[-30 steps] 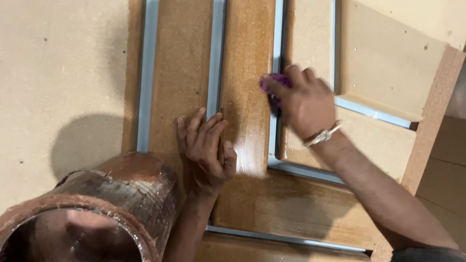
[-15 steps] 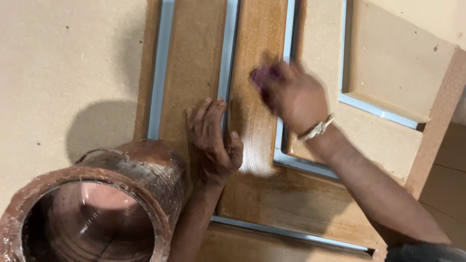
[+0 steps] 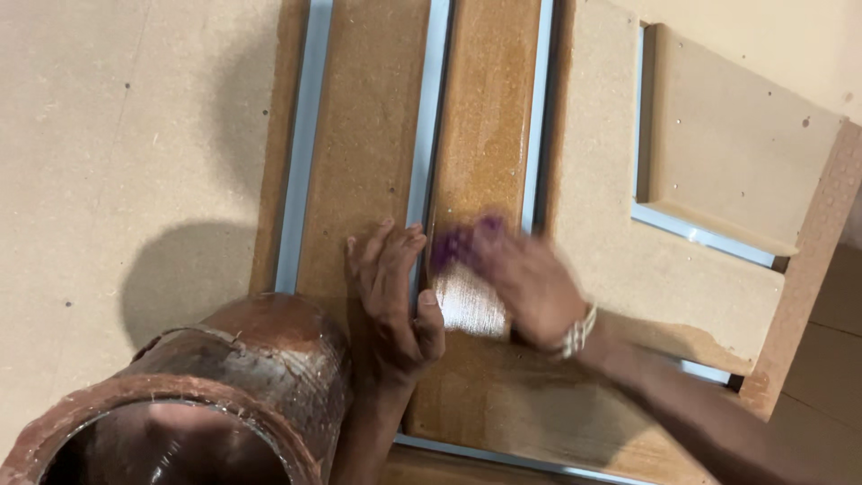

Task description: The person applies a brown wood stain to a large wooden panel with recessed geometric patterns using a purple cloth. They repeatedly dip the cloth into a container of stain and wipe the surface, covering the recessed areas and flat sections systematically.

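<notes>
A brown stained wooden panel door with pale blue grooves lies flat under me. My left hand rests palm down on it, fingers spread, beside a blue groove. My right hand, blurred with motion and wearing a metal bracelet, grips a purple cloth pad pressed on the glossy wet middle rail. A wet shiny patch shows just below the pad.
A large rusty brown can with an open top stands at the lower left, close to my left forearm. The right part of the door is unstained pale board. Pale board surface lies at the left.
My right hand has slid with the purple pad down and left along the middle rail, toward my left hand. The view has shifted slightly; the left hand stays planted.
</notes>
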